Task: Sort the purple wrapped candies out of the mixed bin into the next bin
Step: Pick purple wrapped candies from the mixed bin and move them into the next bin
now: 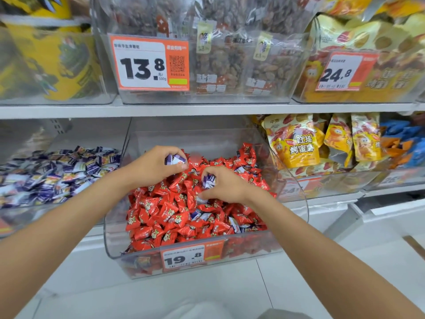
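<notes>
A clear mixed bin [110, 245] on the lower shelf is heaped with red wrapped candies [165, 212], and a few purple wrapped candies [196, 214] show among them. My left hand [154, 165] hovers over the back of the heap and grips purple candies [173, 159] in its curled fingers. My right hand [223, 186] rests on the heap's middle and pinches a purple candy [208, 180]. To the left stands the neighbouring bin [18, 217], filled with purple candies [53, 173].
To the right a bin holds yellow snack bags [296, 143] and blue and orange packets [404, 143]. The upper shelf [207, 109] juts out above, carrying clear bins of dried fruit and price tags. An orange price label [192, 256] marks the mixed bin's front.
</notes>
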Available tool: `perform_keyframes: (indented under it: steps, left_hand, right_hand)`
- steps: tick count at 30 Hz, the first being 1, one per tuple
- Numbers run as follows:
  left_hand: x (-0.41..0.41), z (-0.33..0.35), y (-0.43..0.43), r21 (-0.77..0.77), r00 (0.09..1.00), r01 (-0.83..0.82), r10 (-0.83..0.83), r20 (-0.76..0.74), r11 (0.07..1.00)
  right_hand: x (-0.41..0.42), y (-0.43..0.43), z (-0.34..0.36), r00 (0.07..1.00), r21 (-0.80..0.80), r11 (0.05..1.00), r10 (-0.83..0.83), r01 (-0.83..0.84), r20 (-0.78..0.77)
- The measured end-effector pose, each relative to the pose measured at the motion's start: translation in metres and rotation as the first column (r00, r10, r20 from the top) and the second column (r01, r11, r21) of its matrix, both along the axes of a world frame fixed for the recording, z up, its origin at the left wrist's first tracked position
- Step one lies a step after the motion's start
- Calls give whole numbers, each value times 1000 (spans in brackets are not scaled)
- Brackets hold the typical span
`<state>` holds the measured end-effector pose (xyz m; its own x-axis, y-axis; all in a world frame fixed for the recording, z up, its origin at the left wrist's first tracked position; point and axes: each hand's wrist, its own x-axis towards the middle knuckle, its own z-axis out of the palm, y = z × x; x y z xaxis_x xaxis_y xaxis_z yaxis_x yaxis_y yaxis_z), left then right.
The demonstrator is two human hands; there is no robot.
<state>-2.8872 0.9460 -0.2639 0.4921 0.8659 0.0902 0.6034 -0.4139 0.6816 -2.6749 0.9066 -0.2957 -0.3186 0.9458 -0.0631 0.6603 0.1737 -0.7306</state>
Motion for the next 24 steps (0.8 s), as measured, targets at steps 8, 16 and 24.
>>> perform_keyframes:
  steps: [8, 16, 24]
  left_hand:
    - [8, 7, -7, 56, 999, 35, -35, 0, 998]
    - [45, 5, -16, -46, 923, 252, -255, -289, 966]
    - [65, 6, -8, -152, 670, 266, -296, -681, 952]
  right_hand:
    - [59, -34, 38, 980, -143, 985, -120, 98, -161]
    - [75, -59, 64, 953, -94, 988, -141, 120, -267]
    - [77, -58, 51, 987, -6, 992, -128, 128, -99]
